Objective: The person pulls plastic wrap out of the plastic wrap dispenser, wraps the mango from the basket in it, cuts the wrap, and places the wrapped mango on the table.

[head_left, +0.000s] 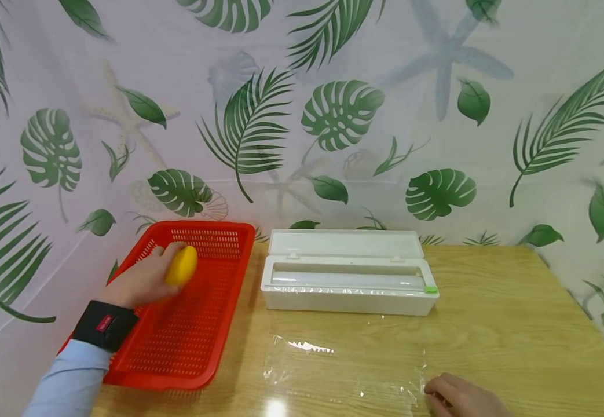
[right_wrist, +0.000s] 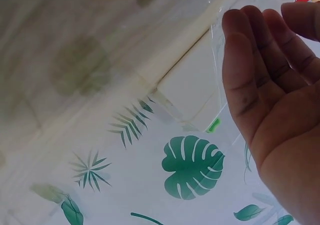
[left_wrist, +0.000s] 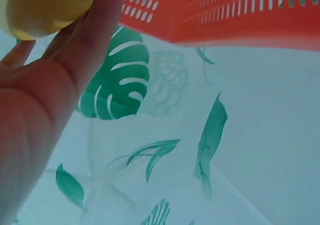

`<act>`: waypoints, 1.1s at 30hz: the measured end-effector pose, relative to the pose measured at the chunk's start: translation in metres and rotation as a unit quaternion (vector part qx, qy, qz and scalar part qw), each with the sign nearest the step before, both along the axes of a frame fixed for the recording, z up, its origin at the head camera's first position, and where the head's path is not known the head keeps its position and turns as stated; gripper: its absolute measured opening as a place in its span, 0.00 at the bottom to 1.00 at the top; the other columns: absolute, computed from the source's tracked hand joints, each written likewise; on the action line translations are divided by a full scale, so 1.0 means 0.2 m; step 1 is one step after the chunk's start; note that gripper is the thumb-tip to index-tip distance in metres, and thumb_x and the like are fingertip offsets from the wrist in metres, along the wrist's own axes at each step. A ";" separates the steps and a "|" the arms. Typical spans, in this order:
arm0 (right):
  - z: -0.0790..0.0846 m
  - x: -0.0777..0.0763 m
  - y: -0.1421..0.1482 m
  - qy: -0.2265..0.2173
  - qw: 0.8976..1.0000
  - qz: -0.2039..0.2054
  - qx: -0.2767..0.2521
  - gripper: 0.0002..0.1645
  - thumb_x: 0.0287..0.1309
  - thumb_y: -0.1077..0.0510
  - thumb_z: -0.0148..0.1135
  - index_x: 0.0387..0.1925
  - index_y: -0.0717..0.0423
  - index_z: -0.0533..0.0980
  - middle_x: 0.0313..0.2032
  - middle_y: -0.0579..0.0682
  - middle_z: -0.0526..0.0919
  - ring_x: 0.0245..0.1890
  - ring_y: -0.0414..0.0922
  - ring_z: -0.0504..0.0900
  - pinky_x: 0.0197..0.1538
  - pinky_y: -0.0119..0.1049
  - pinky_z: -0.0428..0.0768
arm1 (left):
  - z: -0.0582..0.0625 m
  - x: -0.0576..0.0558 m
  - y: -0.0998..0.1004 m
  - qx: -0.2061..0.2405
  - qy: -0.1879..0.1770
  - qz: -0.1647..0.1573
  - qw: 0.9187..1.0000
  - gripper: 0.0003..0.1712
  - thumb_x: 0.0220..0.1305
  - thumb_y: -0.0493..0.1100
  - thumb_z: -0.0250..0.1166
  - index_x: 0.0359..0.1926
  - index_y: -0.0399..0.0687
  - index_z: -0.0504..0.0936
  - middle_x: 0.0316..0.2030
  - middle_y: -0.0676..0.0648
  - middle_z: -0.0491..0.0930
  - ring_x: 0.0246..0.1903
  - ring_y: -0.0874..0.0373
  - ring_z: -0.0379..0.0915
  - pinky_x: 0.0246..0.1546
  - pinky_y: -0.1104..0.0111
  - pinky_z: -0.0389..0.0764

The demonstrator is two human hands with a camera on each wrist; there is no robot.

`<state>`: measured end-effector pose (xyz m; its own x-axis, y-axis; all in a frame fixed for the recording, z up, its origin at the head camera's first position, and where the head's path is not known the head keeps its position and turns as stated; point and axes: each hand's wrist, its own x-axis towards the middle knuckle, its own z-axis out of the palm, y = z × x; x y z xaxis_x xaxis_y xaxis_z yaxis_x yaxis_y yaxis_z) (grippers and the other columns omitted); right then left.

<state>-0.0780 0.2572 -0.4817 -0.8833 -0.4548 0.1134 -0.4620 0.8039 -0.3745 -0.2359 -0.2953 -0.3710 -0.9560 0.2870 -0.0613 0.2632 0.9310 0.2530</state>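
My left hand point(head_left: 152, 275) grips a smooth yellow oval fruit point(head_left: 182, 266) above the red plastic basket point(head_left: 218, 359). In the left wrist view the fruit point(left_wrist: 47, 7) fills the top left corner, with fingers point(left_wrist: 82, 50) around its side. A sheet of clear cling film point(head_left: 343, 365) lies on the table, drawn out from a white film dispenser point(head_left: 351, 301) whose lid stands up. My right hand point(head_left: 463, 397) is at the film's right edge, fingers loosely bent with nothing between them; its fingertips are right by that edge in the right wrist view.
The wooden table point(head_left: 515, 324) reaches back to a leaf-printed cloth point(head_left: 333, 191) behind it. The basket stands left of the dispenser. A green piece point(head_left: 431, 289) sits on the dispenser's right front corner.
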 end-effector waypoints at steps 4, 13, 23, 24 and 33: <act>0.00 0.00 0.00 0.008 1.000 0.000 0.000 0.03 0.57 0.55 0.63 0.33 0.42 0.76 0.28 0.27 0.71 0.24 0.23 0.64 0.22 0.26 0.69 | 0.04 0.02 0.03 0.023 0.038 -0.016 0.999 0.48 0.50 0.42 0.70 0.67 0.48 0.52 0.42 0.38 0.66 0.34 0.49 0.71 0.34 0.58 0.80; -0.01 0.00 0.00 0.060 0.998 0.002 -0.018 0.07 0.55 0.57 0.65 0.32 0.41 0.76 0.29 0.26 0.71 0.24 0.22 0.64 0.22 0.26 0.67 | 0.07 0.11 0.19 0.053 0.131 -0.081 0.987 0.50 0.49 0.42 0.73 0.69 0.53 0.53 0.48 0.40 0.67 0.40 0.49 0.71 0.38 0.58 0.81; -0.01 0.00 0.00 0.047 0.999 0.010 -0.023 0.05 0.57 0.56 0.63 0.33 0.41 0.76 0.29 0.27 0.73 0.24 0.22 0.65 0.22 0.25 0.68 | 0.11 0.23 0.46 0.048 0.204 -0.173 0.962 0.49 0.48 0.45 0.74 0.68 0.56 0.57 0.52 0.45 0.68 0.38 0.55 0.71 0.35 0.67 0.82; -0.01 0.00 0.00 0.050 0.998 0.006 -0.023 0.05 0.57 0.56 0.64 0.33 0.41 0.76 0.29 0.27 0.72 0.24 0.22 0.65 0.21 0.25 0.68 | 0.12 0.24 0.48 0.045 0.207 -0.184 0.960 0.49 0.48 0.46 0.74 0.68 0.55 0.57 0.52 0.46 0.68 0.39 0.55 0.71 0.36 0.67 0.82; 0.01 0.00 0.00 0.014 1.000 -0.017 -0.012 0.03 0.58 0.54 0.62 0.34 0.40 0.76 0.29 0.26 0.71 0.23 0.23 0.64 0.23 0.26 0.68 | 0.13 0.28 0.75 0.023 0.187 -0.295 0.937 0.44 0.52 0.48 0.71 0.67 0.57 0.59 0.55 0.49 0.67 0.41 0.59 0.70 0.35 0.71 0.79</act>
